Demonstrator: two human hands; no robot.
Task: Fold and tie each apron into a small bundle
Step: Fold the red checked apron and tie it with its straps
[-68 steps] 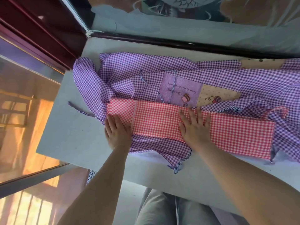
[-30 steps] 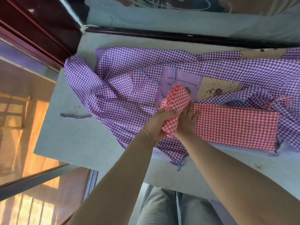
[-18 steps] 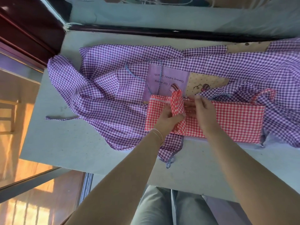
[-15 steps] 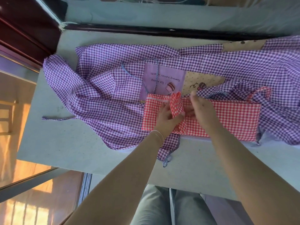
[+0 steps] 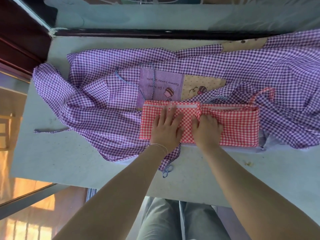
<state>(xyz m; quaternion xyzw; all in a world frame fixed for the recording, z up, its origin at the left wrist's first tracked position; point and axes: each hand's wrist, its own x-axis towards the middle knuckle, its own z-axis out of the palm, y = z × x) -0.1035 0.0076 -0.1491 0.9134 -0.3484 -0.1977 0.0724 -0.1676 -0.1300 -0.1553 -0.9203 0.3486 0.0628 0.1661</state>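
A red-and-white checked apron [image 5: 239, 125] lies folded into a long strip on top of a spread purple checked apron [image 5: 97, 101]. Its left end is folded over onto the strip's middle. My left hand [image 5: 167, 129] lies flat with fingers spread on that folded-over part. My right hand [image 5: 207, 129] presses flat on the strip just to the right, touching the fold's edge. A red strap loop [image 5: 265, 94] sticks out at the strip's far right corner.
The pale table [image 5: 55, 156] has bare surface at the left and front. A purple tie [image 5: 50, 130] trails left and a striped cord [image 5: 167, 168] hangs near the front edge. A dark window frame [image 5: 155, 32] runs along the back. My legs show below the table.
My left hand lifted the red strip's left end, carried it right and laid it over the middle. Both hands now press flat on the shorter strip.
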